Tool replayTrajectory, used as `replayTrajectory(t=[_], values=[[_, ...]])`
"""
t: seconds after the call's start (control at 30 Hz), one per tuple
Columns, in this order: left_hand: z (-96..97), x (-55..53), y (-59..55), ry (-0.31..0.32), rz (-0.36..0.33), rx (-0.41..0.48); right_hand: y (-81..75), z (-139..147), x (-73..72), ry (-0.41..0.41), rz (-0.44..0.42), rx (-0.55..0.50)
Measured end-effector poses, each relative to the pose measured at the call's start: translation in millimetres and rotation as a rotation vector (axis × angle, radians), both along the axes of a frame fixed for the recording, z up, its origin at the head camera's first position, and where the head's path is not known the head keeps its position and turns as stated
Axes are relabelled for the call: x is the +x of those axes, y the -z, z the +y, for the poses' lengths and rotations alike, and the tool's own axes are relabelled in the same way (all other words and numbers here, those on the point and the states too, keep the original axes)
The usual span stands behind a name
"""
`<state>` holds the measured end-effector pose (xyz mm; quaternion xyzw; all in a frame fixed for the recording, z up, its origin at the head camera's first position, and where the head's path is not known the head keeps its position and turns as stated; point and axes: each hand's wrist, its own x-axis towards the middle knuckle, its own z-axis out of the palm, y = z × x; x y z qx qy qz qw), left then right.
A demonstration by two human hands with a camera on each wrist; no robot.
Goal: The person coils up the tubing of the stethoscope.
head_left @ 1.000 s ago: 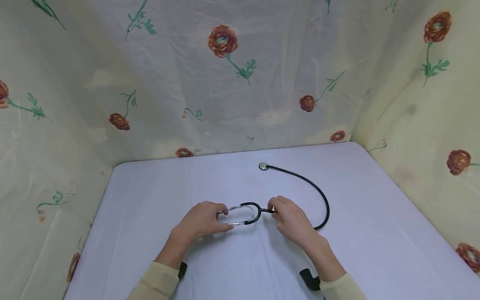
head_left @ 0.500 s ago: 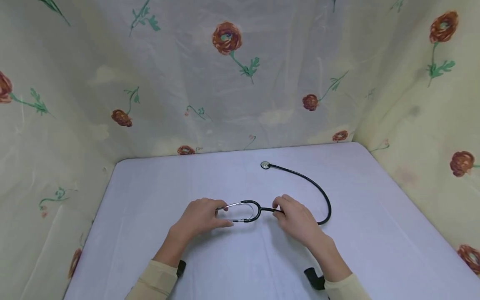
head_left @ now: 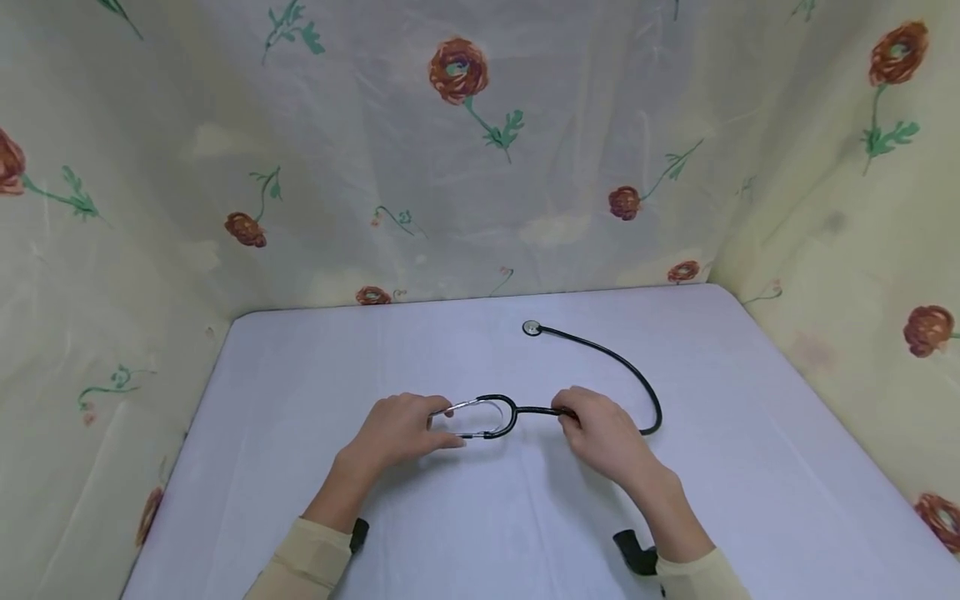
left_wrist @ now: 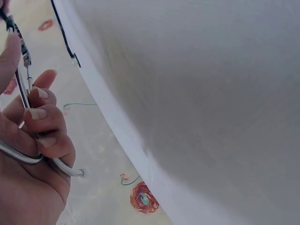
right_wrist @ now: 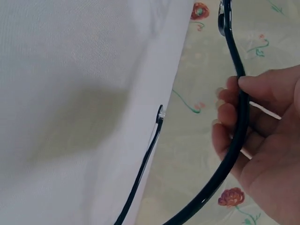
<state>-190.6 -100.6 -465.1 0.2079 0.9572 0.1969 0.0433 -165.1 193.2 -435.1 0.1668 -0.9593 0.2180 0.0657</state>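
A black stethoscope (head_left: 515, 412) is stretched between my two hands above the table. My left hand (head_left: 393, 429) grips its metal ear tubes (left_wrist: 22, 89), fingers curled round them, with the earpiece ends partly hidden by the hand. In my right hand (head_left: 600, 429), the black tubing (right_wrist: 242, 115) is pinched between thumb and fingers to the right of the fork. Beyond the right hand the tube bends round and runs back over the white cloth to the round chest piece (head_left: 532, 328), which lies near the back of the table.
A white cloth covers the table (head_left: 315, 367). Floral curtains (head_left: 337, 150) hang behind it and on both sides. Black wrist mounts (head_left: 636, 553) stick out near the sleeves.
My right hand has slid to the right along the tubing, leaving more of it showing beside the fork, and its fingers have closed on it. My left hand keeps its grip, nearly still.
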Motion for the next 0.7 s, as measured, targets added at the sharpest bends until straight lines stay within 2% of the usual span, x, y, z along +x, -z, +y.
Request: replayTrajectory(t=[0.3, 0.57, 0.7], values=[[-1.2, 4.0, -6.6, 0.026, 0.098, -0.012, -5.9, -3, -2.6, -0.049, 0.141, -0.112], [-1.0, 4.3, -5.1, 0.053, 0.112, -0.019, -9.0, -8, -5.2, -0.191, 0.208, -0.241], [0.2, 5.7, -5.4, 0.066, 0.105, -0.008, -10.5, -12, -5.3, -0.224, 0.21, -0.303]])
